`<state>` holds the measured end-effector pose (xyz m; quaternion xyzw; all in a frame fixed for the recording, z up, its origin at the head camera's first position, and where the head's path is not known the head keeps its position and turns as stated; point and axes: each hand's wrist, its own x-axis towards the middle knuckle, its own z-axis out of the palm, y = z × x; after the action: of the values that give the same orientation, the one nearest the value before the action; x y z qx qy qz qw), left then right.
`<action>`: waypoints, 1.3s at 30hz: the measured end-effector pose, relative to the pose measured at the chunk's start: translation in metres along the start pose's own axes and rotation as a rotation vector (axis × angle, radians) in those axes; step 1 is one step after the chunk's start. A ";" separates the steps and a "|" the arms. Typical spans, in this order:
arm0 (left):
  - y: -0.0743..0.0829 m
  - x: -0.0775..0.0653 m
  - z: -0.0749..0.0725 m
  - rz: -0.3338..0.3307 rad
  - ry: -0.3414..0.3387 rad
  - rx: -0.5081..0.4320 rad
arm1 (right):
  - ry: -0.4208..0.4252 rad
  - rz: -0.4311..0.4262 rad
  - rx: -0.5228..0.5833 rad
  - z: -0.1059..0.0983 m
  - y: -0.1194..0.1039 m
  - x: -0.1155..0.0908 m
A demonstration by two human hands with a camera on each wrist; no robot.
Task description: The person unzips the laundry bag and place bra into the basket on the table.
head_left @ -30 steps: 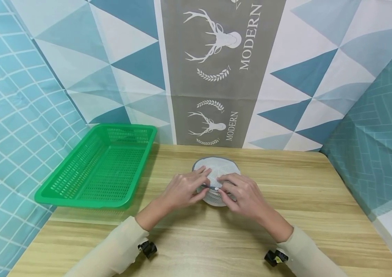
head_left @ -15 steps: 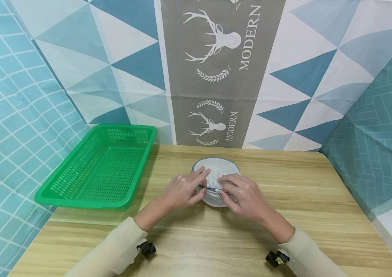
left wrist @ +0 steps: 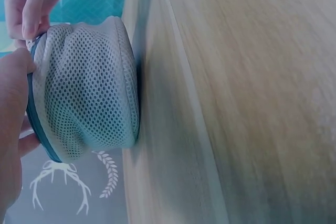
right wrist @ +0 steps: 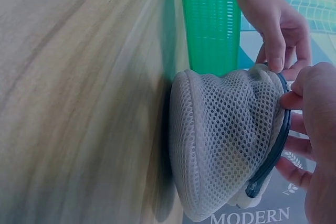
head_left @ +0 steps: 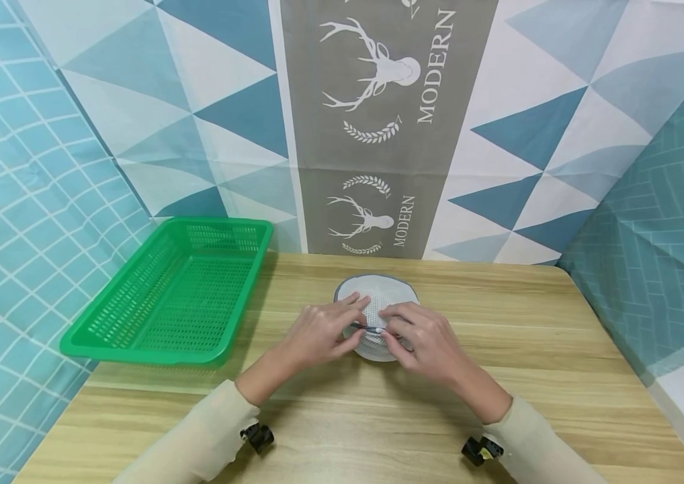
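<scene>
A white mesh laundry bag (head_left: 383,288), round and puffed up, stands on the table between both hands. A dark blue zipper (right wrist: 274,148) runs around its top edge, with a small white pull (head_left: 379,330) on the near side. My left hand (head_left: 325,329) pinches the zipper edge between thumb and index finger, its other fingers spread over the top. On the other side, my right hand (head_left: 423,336) pinches at the white pull with thumb and index finger. The mesh side (left wrist: 86,85) looks creased below the zipper in both wrist views.
A green plastic basket (head_left: 197,296) with slotted walls stands at the left on the wooden table (head_left: 342,417). Patterned sheets (head_left: 372,148) cover the walls behind and beside the table. Each sleeve carries a small black wrist camera (head_left: 257,437).
Left thumb and index finger shifted slightly left along the zipper, then back toward the right hand. The right hand and its pinch at the pull stay nearly in place.
</scene>
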<state>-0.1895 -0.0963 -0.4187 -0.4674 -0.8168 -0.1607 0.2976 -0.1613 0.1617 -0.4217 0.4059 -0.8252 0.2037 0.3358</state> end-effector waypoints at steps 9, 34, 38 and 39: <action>-0.001 0.000 0.001 -0.014 -0.023 -0.011 | -0.011 0.002 0.000 -0.002 0.000 -0.001; 0.001 -0.010 0.007 -0.121 -0.141 -0.042 | 0.005 -0.008 0.005 -0.001 0.002 -0.001; 0.001 -0.008 0.005 -0.109 -0.113 -0.021 | 0.015 -0.013 0.009 0.000 0.003 -0.001; 0.001 -0.008 0.005 -0.100 -0.100 -0.013 | 0.016 -0.011 0.007 0.000 0.003 -0.001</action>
<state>-0.1873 -0.0987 -0.4274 -0.4354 -0.8519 -0.1572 0.2447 -0.1632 0.1644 -0.4224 0.4099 -0.8195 0.2083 0.3422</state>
